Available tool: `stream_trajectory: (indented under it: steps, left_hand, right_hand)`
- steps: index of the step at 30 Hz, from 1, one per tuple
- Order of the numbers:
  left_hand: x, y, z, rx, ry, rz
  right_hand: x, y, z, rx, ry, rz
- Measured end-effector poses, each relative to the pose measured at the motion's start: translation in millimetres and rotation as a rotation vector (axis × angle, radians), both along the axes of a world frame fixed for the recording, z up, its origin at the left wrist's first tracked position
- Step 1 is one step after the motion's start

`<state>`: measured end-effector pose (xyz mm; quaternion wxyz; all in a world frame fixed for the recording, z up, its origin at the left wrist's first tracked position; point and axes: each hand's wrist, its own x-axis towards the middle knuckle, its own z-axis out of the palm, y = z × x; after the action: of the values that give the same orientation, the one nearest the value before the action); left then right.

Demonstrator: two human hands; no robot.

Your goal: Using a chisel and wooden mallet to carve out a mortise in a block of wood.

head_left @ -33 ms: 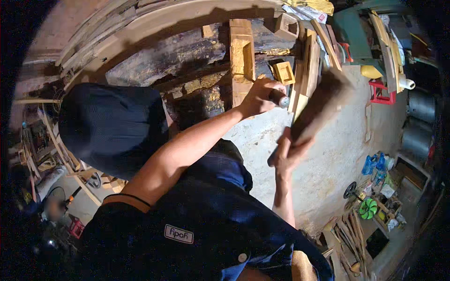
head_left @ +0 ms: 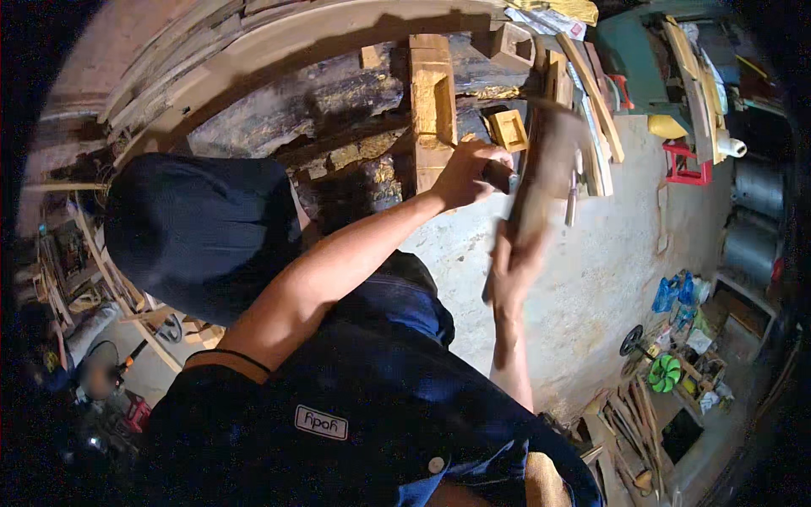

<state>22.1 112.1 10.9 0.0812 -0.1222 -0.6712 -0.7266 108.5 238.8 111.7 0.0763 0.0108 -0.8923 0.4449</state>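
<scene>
My left hand is closed around the short dark handle of a chisel, whose pale butt end faces right. The chisel's blade is hidden by the hand. Beside that hand lies a long wooden block with a rectangular recess cut in it. My right hand grips a brown wooden mallet, smeared by motion. The mallet's body stands close to the butt of the chisel; whether they touch I cannot tell.
A small hollowed wood block and a box-like wood piece lie past my hands. Long wooden strips lean to the right. Farther right are a red stool, blue plastic bags and a green fan-like wheel.
The mallet in my right hand has swung left, toward the chisel's butt end. My left hand has stayed nearly in place around the chisel.
</scene>
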Motion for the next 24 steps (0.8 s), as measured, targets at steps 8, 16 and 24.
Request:
stream_trajectory:
  steps: [8, 16, 24]
  left_hand:
    - [-23.9, -1.8, 5.2, -0.049, -0.162, 0.247]
    - [-17.7, -1.9, -28.1, -0.084, -0.001, 0.159]
    - [-5.4, -7.4, -6.2, -0.241, 0.074, 0.027]
  right_hand:
    - [7.2, 12.9, -2.8, -0.283, -0.297, -0.147]
    - [16.6, 13.0, -7.3, -0.340, -0.349, -0.145]
    - [21.3, 6.1, -5.0, -0.424, 0.012, -0.138]
